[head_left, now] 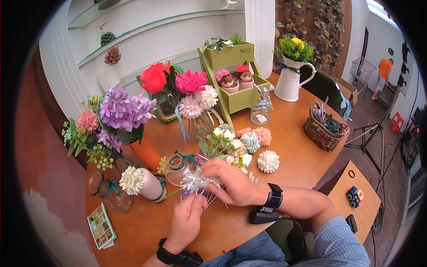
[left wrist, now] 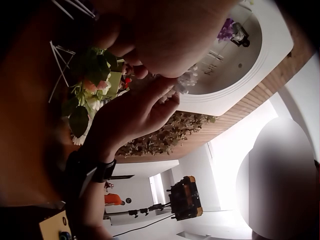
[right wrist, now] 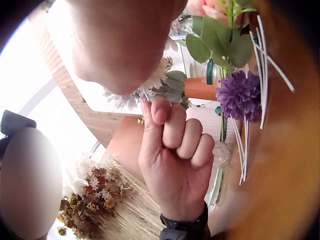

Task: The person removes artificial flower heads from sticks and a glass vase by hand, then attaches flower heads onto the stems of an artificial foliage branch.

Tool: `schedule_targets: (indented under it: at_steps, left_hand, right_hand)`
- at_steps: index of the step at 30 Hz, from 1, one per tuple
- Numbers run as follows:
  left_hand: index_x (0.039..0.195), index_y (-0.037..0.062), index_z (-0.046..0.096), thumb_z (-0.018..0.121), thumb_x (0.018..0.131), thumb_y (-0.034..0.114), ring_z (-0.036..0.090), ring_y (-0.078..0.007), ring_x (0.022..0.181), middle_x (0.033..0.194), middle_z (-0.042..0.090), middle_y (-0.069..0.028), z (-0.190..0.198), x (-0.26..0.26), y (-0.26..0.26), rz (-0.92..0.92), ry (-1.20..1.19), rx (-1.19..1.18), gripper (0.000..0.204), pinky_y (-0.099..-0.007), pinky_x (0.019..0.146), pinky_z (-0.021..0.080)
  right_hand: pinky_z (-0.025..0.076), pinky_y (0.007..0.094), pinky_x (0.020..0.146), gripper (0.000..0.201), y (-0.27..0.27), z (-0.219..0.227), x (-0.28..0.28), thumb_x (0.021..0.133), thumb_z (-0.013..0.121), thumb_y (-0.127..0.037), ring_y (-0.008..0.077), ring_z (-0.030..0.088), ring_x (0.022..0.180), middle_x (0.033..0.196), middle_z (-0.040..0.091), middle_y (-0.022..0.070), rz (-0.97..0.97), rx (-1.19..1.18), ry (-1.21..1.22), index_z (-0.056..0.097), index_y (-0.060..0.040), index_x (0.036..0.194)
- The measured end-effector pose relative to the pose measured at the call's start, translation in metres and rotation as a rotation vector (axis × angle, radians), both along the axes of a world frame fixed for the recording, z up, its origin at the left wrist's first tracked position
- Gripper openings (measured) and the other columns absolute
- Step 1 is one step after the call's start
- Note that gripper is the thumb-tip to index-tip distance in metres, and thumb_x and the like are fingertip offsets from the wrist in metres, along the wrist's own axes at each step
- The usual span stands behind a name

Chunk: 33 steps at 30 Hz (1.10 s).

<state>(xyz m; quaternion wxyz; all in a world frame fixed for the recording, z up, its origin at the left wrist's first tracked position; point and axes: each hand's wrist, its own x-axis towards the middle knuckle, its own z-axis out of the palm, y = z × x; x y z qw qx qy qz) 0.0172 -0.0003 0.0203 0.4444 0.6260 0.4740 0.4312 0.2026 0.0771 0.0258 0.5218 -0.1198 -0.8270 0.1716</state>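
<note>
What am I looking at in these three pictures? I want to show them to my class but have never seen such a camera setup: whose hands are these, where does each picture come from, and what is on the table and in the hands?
There is no machine here: a person works with two bare hands and wears three cameras. The wide picture comes from the head and looks down at a round wooden table. The other two come from the wrists, so each shows the opposite hand from very close.

On the table stand vases of artificial flowers, a green wooden stand with two small dolls, a white jug, a wicker basket and loose flower heads.

The left hand and the right hand together grip a small bunch of flower stems.
</note>
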Motion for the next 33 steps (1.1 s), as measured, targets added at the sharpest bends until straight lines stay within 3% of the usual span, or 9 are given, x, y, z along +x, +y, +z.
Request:
schedule_targets:
  at_steps: [5,10,13,16,19,24,26,31,33]
  left_hand:
    - [0.087,0.0036,0.056,0.047,0.108,0.025,0.036,-0.0038,0.056,0.063,0.043,0.0046,0.003,-0.004,-0.002,-0.039,-0.022,-0.017,0.032,-0.0233,0.05,0.029]
    - [0.09,0.004,0.055,0.047,0.109,0.027,0.03,0.0002,0.051,0.061,0.036,0.0086,-0.005,-0.009,0.005,-0.01,-0.069,0.045,0.031,-0.0198,0.046,0.023]
    - [0.095,0.0024,0.059,0.048,0.108,0.025,0.029,0.0008,0.051,0.063,0.037,0.0089,-0.006,-0.011,0.01,0.021,-0.093,0.016,0.028,-0.019,0.046,0.023]
    - [0.101,0.0012,0.064,0.05,0.107,0.024,0.029,0.001,0.052,0.066,0.038,0.0092,-0.004,-0.013,0.012,0.134,-0.093,0.048,0.027,-0.0191,0.045,0.022]
    - [0.101,0.0015,0.063,0.049,0.107,0.024,0.028,0.001,0.051,0.065,0.037,0.0094,-0.001,-0.013,0.01,0.149,-0.219,-0.026,0.027,-0.0192,0.044,0.021]
    - [0.106,0.0014,0.064,0.047,0.108,0.02,0.03,0.001,0.053,0.068,0.039,0.0093,-0.013,-0.014,0.013,0.17,-0.248,-0.021,0.025,-0.0195,0.046,0.022]
    - [0.109,0.0023,0.061,0.046,0.108,0.022,0.027,0.0007,0.052,0.067,0.036,0.0092,-0.018,-0.011,0.015,0.162,-0.15,0.023,0.025,-0.018,0.045,0.022]
    - [0.111,0.0026,0.061,0.046,0.108,0.022,0.029,0.0008,0.053,0.068,0.037,0.009,-0.014,-0.002,0.011,0.117,-0.16,-0.004,0.025,-0.0176,0.046,0.023]
    - [0.112,0.0026,0.061,0.046,0.108,0.021,0.03,0.0008,0.054,0.068,0.038,0.0089,-0.015,-0.002,0.01,0.088,-0.117,-0.009,0.024,-0.0176,0.046,0.023]
  right_hand:
    - [0.05,0.0425,0.083,0.03,0.008,0.013,0.01,0.087,0.069,0.0,0.0374,0.059,0.093,0.105,0.058,0.018,-0.202,0.114,0.083,0.053,-0.0016,0.113]
    - [0.05,0.0358,0.072,0.02,0.042,0.028,0.041,0.09,0.065,-0.004,0.0248,0.063,0.08,0.091,0.063,0.0135,-0.505,-0.153,0.327,0.056,-0.0001,0.108]
    - [0.05,0.0363,0.069,0.02,0.056,0.028,0.052,0.091,0.067,-0.011,0.0283,0.063,0.072,0.085,0.063,0.0141,-0.574,-0.228,0.238,0.058,0.0009,0.104]
    - [0.05,0.044,0.074,0.024,0.057,0.029,0.055,0.088,0.068,-0.017,0.0385,0.061,0.085,0.088,0.063,0.0201,-0.715,0.008,0.007,0.058,0.0024,0.099]
    - [0.049,0.0473,0.078,0.028,0.062,0.021,0.062,0.089,0.067,-0.022,0.0388,0.06,0.088,0.089,0.063,0.0207,-0.88,-0.095,-0.223,0.058,0.0032,0.097]
    - [0.049,0.048,0.082,0.037,0.071,0.005,0.067,0.09,0.067,-0.032,0.0385,0.059,0.091,0.091,0.064,0.0212,-0.916,-0.191,-0.405,0.06,0.0036,0.098]
    - [0.048,0.0475,0.089,0.045,0.066,0.002,0.06,0.09,0.07,-0.037,0.0393,0.058,0.105,0.106,0.063,0.0222,-0.957,-0.192,-0.68,0.061,0.0029,0.108]
    - [0.047,0.0452,0.095,0.048,0.059,0.008,0.046,0.091,0.072,-0.034,0.0374,0.056,0.108,0.121,0.057,0.0197,-0.829,0.063,-0.285,0.058,0.0004,0.122]
    - [0.05,0.0405,0.09,0.045,0.035,0.025,0.033,0.092,0.071,-0.033,0.0324,0.06,0.102,0.119,0.058,0.0172,-0.296,-0.27,-0.177,0.059,-0.002,0.123]
